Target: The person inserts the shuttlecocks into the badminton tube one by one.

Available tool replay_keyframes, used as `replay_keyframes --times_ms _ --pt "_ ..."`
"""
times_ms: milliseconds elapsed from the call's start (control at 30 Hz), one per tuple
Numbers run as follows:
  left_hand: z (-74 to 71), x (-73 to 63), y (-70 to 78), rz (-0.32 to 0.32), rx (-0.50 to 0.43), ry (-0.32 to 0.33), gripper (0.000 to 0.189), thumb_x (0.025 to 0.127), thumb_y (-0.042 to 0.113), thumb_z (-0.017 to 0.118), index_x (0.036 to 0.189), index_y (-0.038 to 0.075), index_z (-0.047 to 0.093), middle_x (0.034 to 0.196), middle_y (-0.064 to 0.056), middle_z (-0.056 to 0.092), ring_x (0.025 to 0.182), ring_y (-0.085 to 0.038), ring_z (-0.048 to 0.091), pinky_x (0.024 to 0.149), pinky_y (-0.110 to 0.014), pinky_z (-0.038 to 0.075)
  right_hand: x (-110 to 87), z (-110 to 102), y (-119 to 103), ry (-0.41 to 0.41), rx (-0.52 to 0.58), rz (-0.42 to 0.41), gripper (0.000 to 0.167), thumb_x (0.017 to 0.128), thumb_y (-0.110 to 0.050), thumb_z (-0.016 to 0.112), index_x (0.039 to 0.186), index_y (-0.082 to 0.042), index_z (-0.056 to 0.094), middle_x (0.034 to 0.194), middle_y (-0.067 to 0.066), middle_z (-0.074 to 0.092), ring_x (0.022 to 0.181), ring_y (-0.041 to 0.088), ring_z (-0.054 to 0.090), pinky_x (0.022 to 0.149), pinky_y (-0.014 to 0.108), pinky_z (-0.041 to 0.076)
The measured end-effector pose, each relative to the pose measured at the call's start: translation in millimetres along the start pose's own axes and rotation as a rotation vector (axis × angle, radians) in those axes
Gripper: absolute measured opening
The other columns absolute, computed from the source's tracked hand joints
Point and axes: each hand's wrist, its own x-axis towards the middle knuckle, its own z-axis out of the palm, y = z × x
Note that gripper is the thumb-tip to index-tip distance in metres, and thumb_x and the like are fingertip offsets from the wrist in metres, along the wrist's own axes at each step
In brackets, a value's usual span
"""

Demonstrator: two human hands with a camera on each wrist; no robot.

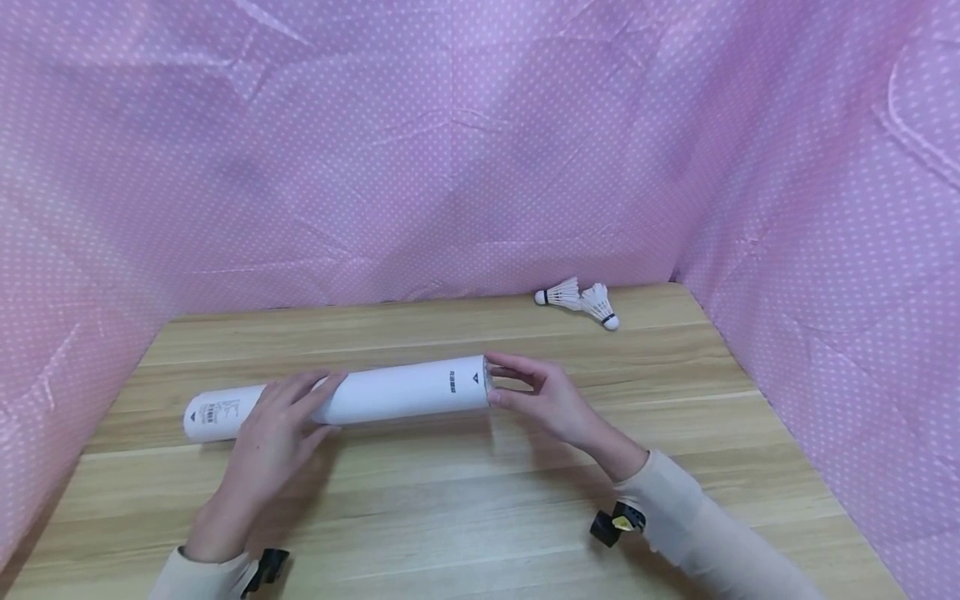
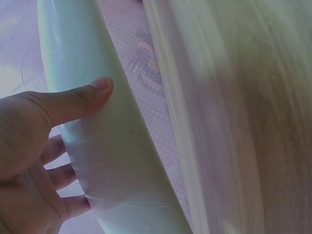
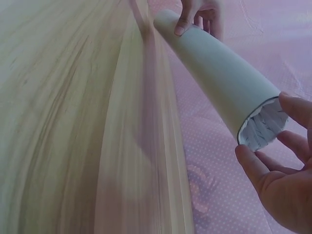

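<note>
A long white shuttlecock tube (image 1: 405, 392) lies sideways across the head view, with printing near both ends. My left hand (image 1: 273, 429) grips it left of its middle; in the left wrist view the thumb (image 2: 80, 101) lies across the tube and the other fingers go behind it. At the tube's right end my right hand (image 1: 551, 404) holds the rim between thumb and fingers. The right wrist view looks into this open end, where white feathers (image 3: 263, 124) of a shuttlecock fill the mouth. How many shuttlecocks are inside is hidden.
Two white shuttlecocks, one pointing left (image 1: 561, 294) and one pointing down to the right (image 1: 601, 308), lie together at the back of the wooden table (image 1: 450, 517). Pink dotted cloth (image 1: 375, 150) hangs behind and at both sides.
</note>
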Motion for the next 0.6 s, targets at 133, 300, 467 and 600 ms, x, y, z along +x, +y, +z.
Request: replay_keyframes --times_ms 133,300,467,600 --pt "0.8 0.5 -1.4 -0.002 0.005 -0.018 0.089 0.055 -0.006 0.094 0.136 0.012 0.063 0.128 -0.014 0.063 0.113 -0.037 0.059 0.102 -0.056 0.041 0.9 -6.0 2.0 -0.008 -0.009 0.019 0.052 0.091 -0.011 0.075 0.141 -0.011 0.059 0.141 0.007 0.059 0.128 0.028 0.056 0.101 0.035 0.053" --pt "1.5 0.6 -2.9 0.002 0.013 -0.027 0.090 0.056 -0.004 0.094 0.138 0.014 0.062 0.127 -0.014 0.063 0.113 -0.037 0.059 0.103 -0.056 0.041 7.4 -23.0 6.5 0.014 -0.043 -0.002 0.053 0.090 -0.009 0.076 0.140 -0.006 0.058 0.141 0.014 0.058 0.129 0.038 0.054 0.102 0.035 0.052" --pt "1.5 0.4 -4.1 0.007 0.014 -0.028 0.092 0.056 -0.003 0.094 0.139 0.016 0.061 0.127 -0.014 0.063 0.113 -0.037 0.059 0.103 -0.056 0.041 22.7 -53.0 15.4 0.088 -0.119 -0.032 0.052 0.088 -0.002 0.076 0.137 0.002 0.058 0.138 0.018 0.059 0.126 0.039 0.055 0.103 0.039 0.051" --pt "1.8 -0.7 -4.3 -0.005 0.014 -0.041 0.091 0.058 -0.002 0.094 0.140 0.017 0.060 0.128 -0.013 0.063 0.115 -0.037 0.059 0.104 -0.062 0.039 36.9 -82.1 25.3 0.163 -0.212 -0.046 0.049 0.087 0.001 0.076 0.132 0.006 0.059 0.135 0.021 0.059 0.122 0.039 0.057 0.103 0.048 0.051"
